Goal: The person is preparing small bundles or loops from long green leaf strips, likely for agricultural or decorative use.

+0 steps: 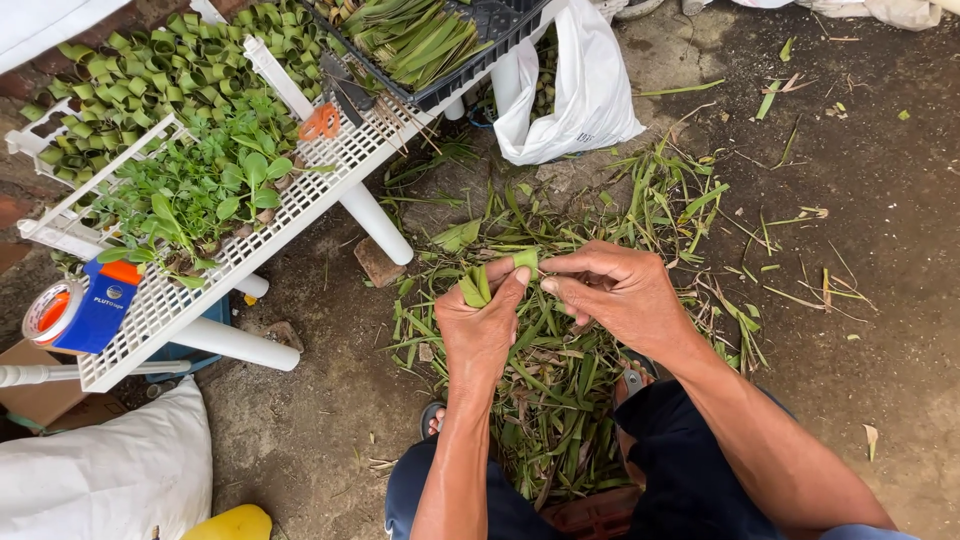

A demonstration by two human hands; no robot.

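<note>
Folded leaf strip (pixel 497 276) between left hand (pixel 480 325) and right hand (pixel 620 295), above leaf cuttings (pixel 560 390) on ground; rack (pixel 200 280) left, bearing seedlings (pixel 200 190), tape dispenser (pixel 85 310), probably scissors (pixel 322 122); bag (pixel 575 90) behind.

Both forearms reach forward from the lap, bare to the elbow, and the hands meet fingertip to fingertip. The left hand (pixel 480 325) stands upright, fingers curled and pinched shut at the top. The right hand (pixel 620 290) lies palm down just beside it, fingers pinched toward the left thumb.
</note>
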